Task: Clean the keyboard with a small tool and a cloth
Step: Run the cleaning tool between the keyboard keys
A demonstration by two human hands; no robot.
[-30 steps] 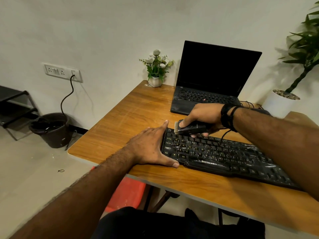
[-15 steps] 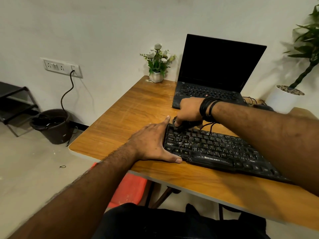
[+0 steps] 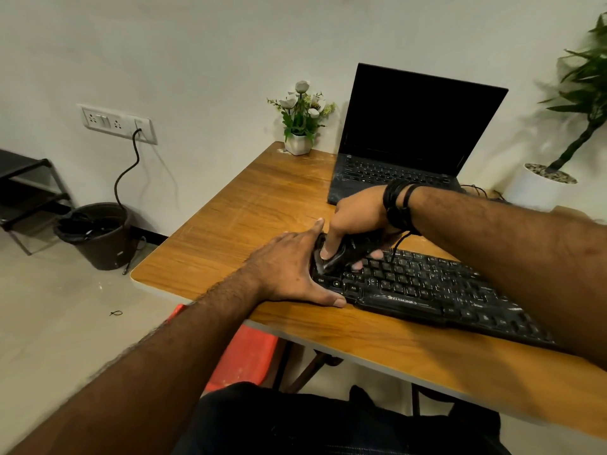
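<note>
A black keyboard (image 3: 427, 290) lies slanted along the near side of the wooden table (image 3: 256, 211). My left hand (image 3: 289, 267) rests flat against the keyboard's left end, fingers spread, thumb on the table by the front corner. My right hand (image 3: 358, 221) is closed around a small black brush (image 3: 331, 257), index finger pressing down on its top, and holds it against the keys at the keyboard's far left. The brush's bristles are hidden under the hand. No cloth is in view.
An open black laptop (image 3: 404, 142) stands behind the keyboard, with a small white flower pot (image 3: 299, 142) to its left. A potted plant (image 3: 542, 188) is at the right. On the floor at the left stands a dark bin (image 3: 98, 234); a red stool (image 3: 243, 356) sits under the table.
My right hand turned the brush downward and moved it from the keyboard's upper left rows toward the left corner. My left hand stayed against the keyboard's end. The camera tilted slightly.
</note>
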